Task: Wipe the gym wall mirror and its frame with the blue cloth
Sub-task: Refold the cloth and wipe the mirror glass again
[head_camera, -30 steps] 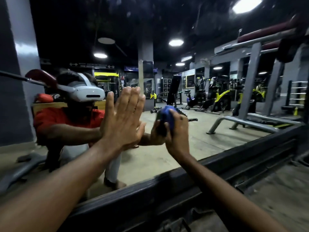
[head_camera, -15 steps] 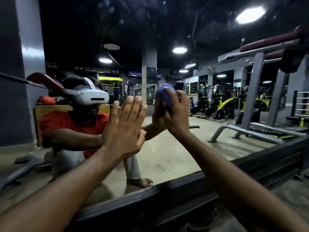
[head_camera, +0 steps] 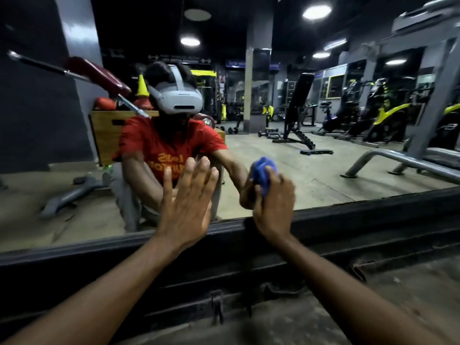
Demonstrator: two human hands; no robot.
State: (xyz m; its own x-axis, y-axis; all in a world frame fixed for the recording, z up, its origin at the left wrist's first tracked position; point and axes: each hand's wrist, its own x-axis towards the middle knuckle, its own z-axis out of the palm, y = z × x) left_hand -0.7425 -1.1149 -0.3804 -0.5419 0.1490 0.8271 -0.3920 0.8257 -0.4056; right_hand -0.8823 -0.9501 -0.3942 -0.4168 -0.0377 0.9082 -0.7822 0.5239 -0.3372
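Your right hand grips the bunched blue cloth low on the mirror, just above the frame — your left hand presses flat, fingers straight. The glass looks mid-wipe — the frame is likely yet to do.

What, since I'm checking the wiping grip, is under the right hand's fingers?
A bunched blue cloth, gripped by the right hand against the wall mirror glass, just above the dark bottom frame. The hand covers the cloth's lower part and the glass behind it.

Bare forearms, reflected — red short-sleeved T-shirt with yellow lettering, white headset with strap, grey trousers.
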